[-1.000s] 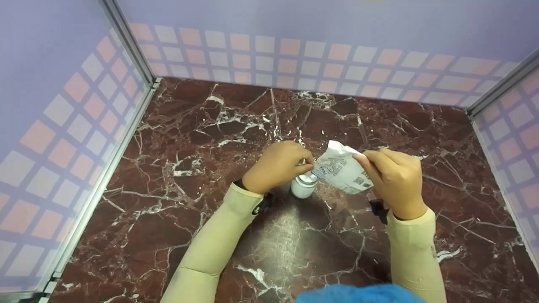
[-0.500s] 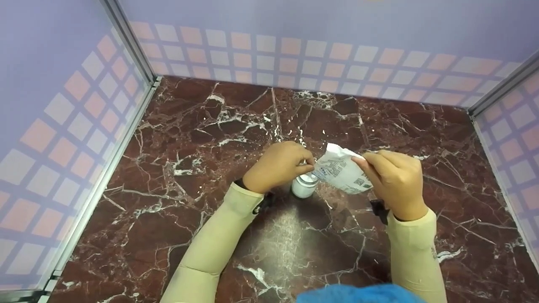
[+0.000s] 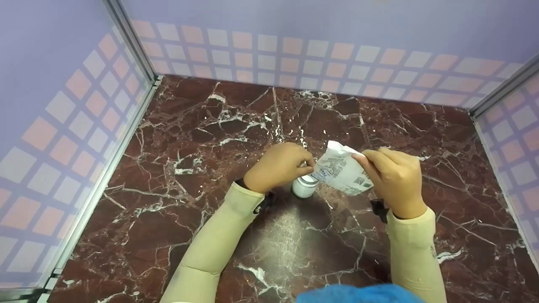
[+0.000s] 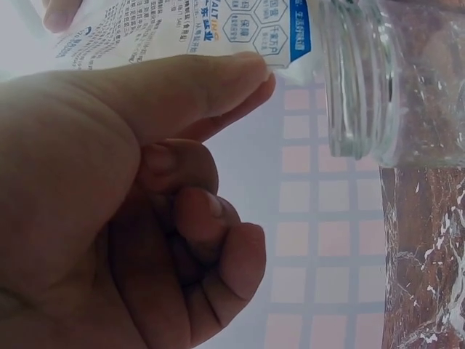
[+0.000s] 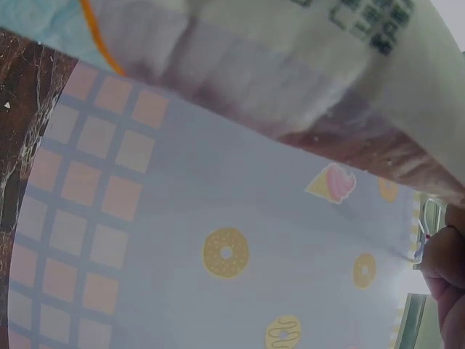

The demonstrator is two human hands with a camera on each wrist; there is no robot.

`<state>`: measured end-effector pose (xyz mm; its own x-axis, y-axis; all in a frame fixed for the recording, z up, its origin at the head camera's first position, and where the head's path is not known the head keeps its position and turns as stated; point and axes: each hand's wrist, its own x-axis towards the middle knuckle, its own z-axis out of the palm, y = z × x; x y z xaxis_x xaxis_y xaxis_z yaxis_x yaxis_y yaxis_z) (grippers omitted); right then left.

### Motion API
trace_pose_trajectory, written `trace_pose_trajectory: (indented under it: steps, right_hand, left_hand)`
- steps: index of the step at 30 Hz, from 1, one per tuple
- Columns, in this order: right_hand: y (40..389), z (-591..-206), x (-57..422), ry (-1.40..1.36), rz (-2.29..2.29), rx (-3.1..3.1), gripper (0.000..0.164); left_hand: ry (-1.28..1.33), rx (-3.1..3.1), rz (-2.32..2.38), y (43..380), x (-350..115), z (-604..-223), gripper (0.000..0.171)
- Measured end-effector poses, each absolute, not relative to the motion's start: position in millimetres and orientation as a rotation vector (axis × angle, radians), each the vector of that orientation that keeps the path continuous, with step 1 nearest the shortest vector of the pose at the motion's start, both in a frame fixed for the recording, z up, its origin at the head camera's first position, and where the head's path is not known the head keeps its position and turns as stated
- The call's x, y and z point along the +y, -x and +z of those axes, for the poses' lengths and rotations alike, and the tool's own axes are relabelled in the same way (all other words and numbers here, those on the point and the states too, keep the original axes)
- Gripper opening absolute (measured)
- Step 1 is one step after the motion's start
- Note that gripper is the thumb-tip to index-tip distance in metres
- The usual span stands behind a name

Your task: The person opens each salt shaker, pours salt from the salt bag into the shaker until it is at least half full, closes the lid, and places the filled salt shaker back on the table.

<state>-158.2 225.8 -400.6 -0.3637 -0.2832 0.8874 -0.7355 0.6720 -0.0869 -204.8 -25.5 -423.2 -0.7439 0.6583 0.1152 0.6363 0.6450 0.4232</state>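
Note:
A white printed salt bag [image 3: 343, 170] is held tilted over the table, its lower left corner at the mouth of a small glass jar [image 3: 305, 186]. The jar stands upright and looks white inside in the head view; the left wrist view shows its clear threaded neck [image 4: 356, 80]. My left hand [image 3: 280, 166] pinches the bag's corner between thumb and forefinger, other fingers curled below. My right hand [image 3: 393, 176] grips the bag's upper right edge. In the right wrist view the bag's underside [image 5: 240, 65] fills the top, and part of a hand shows at the right edge.
White grains and crumbs [image 3: 302, 134] lie scattered on the dark red marbled table [image 3: 202, 164] beyond the jar. Lilac panels with pink and white squares [image 3: 290, 54] rise at the back and both sides. Something blue [image 3: 358, 294] shows at the bottom edge.
Both hands stay nearly in place. The bag dips slightly and comes back up, with its corner still by the jar's mouth.

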Motion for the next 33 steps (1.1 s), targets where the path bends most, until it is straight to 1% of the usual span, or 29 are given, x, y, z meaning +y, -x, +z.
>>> trace_pose_trajectory:
  steps: [27, 33]
  right_hand:
    - [158.5, -401.3, 220.4, -0.826, 0.597, -1.999, 0.03]
    - [160.4, -403.8, 222.9, -0.823, 0.619, -1.986, 0.031]
  left_hand:
    - [-1.084, 2.807, 0.654, 207.8, -25.2, -428.5, 0.012]
    - [-1.101, 2.82, 0.663, 207.8, -25.7, -426.8, 0.012]
